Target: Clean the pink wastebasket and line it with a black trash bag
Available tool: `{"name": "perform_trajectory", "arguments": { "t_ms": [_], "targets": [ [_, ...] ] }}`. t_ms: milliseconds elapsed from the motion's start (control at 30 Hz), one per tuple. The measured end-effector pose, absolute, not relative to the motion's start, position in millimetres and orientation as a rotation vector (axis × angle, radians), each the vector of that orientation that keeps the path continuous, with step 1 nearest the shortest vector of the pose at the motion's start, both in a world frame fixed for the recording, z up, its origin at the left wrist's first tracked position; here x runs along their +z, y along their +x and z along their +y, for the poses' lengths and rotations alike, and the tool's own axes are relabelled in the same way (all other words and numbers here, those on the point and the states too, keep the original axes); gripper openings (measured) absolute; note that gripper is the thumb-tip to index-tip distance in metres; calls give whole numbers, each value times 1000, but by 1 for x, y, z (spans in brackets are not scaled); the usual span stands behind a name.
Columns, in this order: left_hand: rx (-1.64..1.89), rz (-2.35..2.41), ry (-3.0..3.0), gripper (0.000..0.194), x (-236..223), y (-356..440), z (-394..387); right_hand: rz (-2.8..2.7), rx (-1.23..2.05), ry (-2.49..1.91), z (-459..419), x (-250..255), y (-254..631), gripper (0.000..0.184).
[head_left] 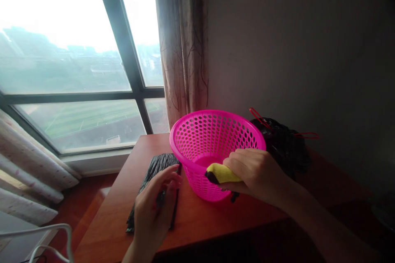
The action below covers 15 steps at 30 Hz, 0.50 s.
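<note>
My right hand (257, 174) is closed round a rolled yellow and dark cloth item (220, 173), held over the near rim of a bright pink perforated plastic basket (197, 131). The basket stands on a reddish wooden table (197, 218). My left hand (154, 209) rests with its fingers on a flat, crinkled black plastic bag (159, 164) that lies on the table to the left of the basket; the fingers are bent and pressing on the bag.
A bunched black bag with red drawstrings (284, 144) lies behind and right of the basket against the grey wall. A window and patterned curtain (185, 49) stand behind the table. A white wire frame (58, 234) shows at bottom left.
</note>
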State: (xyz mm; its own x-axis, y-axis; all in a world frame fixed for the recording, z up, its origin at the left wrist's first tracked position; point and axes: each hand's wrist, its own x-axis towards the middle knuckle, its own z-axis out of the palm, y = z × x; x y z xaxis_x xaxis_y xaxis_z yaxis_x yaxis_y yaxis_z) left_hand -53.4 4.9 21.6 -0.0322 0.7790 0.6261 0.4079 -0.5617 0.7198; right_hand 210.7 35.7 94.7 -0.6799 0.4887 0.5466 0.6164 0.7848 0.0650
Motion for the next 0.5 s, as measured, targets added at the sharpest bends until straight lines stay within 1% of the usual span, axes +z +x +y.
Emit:
{"name": "perform_trajectory", "arguments": {
  "t_ms": [67, 133, 167, 233, 333, 367, 500],
  "targets": [
    [1631, 1287, 2056, 39, 29, -44, -4, -2448, -352, -824, 33, 95, 203, 36],
    [1504, 1284, 2247, 47, 38, -36, -7, -2431, -373, -817, 29, 95, 195, 36],
    [1435, 1285, 2325, 47, 42, -32, -6, -2421, -380, -813, 28, 95, 192, 36],
    [1372, 1313, 2408, 38, 49, -28, -3, -2410, -384, -802, 25, 95, 186, 37],
    [1407, 1376, 2445, 19, 57, -29, 2, -2422, -378, -766, 25, 95, 184, 37],
    [1413, 1386, 2454, 15, 60, -31, 4, -2428, -375, -751, 26, 95, 184, 36],
    [1435, 1391, 2395, 13, 66, -45, 18, -2441, -335, -721, 31, 96, 195, 35]
  ]
}}
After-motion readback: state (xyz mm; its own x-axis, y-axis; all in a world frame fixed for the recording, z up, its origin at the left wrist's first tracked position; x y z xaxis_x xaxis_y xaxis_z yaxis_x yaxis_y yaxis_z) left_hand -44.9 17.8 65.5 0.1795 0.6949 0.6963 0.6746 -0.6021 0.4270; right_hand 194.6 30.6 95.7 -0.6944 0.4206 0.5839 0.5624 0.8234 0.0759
